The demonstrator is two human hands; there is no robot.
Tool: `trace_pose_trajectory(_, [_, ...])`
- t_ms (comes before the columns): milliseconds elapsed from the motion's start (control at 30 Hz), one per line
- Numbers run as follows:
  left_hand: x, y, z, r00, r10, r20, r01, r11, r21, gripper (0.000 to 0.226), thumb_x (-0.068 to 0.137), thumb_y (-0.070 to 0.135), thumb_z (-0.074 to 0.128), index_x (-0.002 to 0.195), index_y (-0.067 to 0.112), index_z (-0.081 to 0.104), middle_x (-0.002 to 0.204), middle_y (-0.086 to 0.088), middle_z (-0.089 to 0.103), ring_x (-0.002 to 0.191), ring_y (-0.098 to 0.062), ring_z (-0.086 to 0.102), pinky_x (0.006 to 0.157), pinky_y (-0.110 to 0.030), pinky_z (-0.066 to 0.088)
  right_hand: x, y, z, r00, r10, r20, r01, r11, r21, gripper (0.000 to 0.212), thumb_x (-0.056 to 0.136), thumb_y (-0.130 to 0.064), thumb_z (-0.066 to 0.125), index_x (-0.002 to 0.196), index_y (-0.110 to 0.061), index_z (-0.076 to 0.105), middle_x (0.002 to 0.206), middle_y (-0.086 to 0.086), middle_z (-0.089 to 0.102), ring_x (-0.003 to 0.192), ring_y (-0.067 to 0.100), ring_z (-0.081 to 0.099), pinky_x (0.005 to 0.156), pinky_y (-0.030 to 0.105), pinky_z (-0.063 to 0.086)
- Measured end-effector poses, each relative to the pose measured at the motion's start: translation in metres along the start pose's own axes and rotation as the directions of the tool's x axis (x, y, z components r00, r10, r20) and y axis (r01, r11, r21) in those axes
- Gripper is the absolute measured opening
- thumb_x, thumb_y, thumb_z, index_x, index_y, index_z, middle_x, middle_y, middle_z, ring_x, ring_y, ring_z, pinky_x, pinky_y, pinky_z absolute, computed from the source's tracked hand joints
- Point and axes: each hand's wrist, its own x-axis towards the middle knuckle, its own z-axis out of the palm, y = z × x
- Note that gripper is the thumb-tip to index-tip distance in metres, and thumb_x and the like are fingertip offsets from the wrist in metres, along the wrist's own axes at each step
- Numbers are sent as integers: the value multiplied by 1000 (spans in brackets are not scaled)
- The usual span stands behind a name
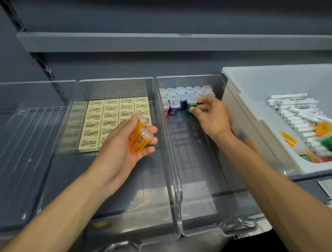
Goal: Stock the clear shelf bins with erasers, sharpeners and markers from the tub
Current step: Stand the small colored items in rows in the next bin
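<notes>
The green sharpener (189, 105) is sitting in the front row of sharpeners at the back of the right bin (197, 172), and the right hand (212, 116) is pinching it with its fingertips. The left hand (122, 148) is hovering palm-up over the eraser bin (135, 184), fingers curling round two orange sharpeners (140, 135).
</notes>
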Motion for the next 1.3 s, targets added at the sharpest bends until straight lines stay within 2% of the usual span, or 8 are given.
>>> trace_pose_trajectory(167, [9, -3, -4, 1000, 6, 7, -5, 999, -34, 19, 99, 33, 47, 101, 19, 59, 89, -5, 71, 77, -17, 65, 67, -25, 58, 7, 5, 5, 997, -65, 31, 68, 993, -95, 19, 80, -25, 78, 82, -32, 61, 83, -8, 71, 78, 9, 67, 80, 31, 55])
trace_pose_trajectory(433, [7, -9, 2, 999, 12, 47, -11, 1000, -8, 24, 92, 35, 52, 104, 16, 59, 90, -6, 71, 76, -17, 65, 67, -26, 57, 2, 6, 7, 992, -119, 46, 122, 990, -74, 23, 82, -21, 76, 93, -25, 56, 70, -14, 68, 69, 6, 67, 70, 27, 55])
trace_pose_trajectory(567, [0, -9, 3, 998, 31, 46, -32, 999, 7, 25, 94, 33, 51, 108, 14, 57, 91, -7, 71, 78, -18, 64, 67, -26, 57, 3, 4, 6, 991, -105, 79, 113, 989, -96, 21, 84, -15, 73, 80, -29, 57, 73, -11, 69, 69, 9, 67, 67, 25, 53])
trace_pose_trajectory(667, [-3, -9, 3, 999, 26, 24, -26, 1000, -1, 24, 99, 31, 48, 113, 13, 56, 90, -7, 71, 76, -18, 65, 67, -26, 56, 2, 6, -1, 978, -50, 200, 63, 996, -59, 26, 88, -4, 64, 108, -20, 68, 94, -2, 72, 91, 13, 68, 92, 29, 53])
trace_pose_trajectory(733, [-3, -9, 6, 1000, 25, 13, -25, 1000, 15, 23, 101, 30, 47, 112, 13, 57, 90, -7, 72, 76, -18, 65, 68, -27, 55, -4, 5, -8, 961, -20, 275, 42, 996, -74, 47, 92, 0, 58, 138, -6, 50, 117, 6, 67, 108, 12, 61, 105, 30, 45])
trace_pose_trajectory(933, [-7, -8, 10, 997, 82, 6, -82, 994, 77, 19, 102, 28, 45, 103, 14, 59, 89, -8, 72, 76, -18, 66, 66, -26, 55, -36, 8, -19, 948, -8, 317, 3, 1000, 16, 55, 96, 6, 47, 148, -2, 31, 145, 14, 46, 133, 18, 45, 104, 14, 32])
trace_pose_trajectory(1133, [-12, -7, 13, 970, 228, 80, -242, 931, 273, 14, 100, 18, 41, 101, 16, 55, 84, -5, 71, 71, -19, 63, 53, -27, 47, -76, 6, -33, 942, -126, 310, 116, 992, 49, 31, 97, -11, 55, 127, -16, 61, 124, -5, 65, 114, 5, 59, 98, 11, 43])
trace_pose_trajectory(1300, [-21, -2, 27, 866, 386, 317, -499, 651, 572, 17, 99, 36, 51, 113, 29, 58, 82, 15, 64, 64, -3, 56, 52, -13, 43, -109, -29, -58, 899, -281, 336, 168, 930, 328, 17, 95, -22, 58, 109, -26, 66, 92, 0, 73, 82, 7, 68, 77, 21, 51])
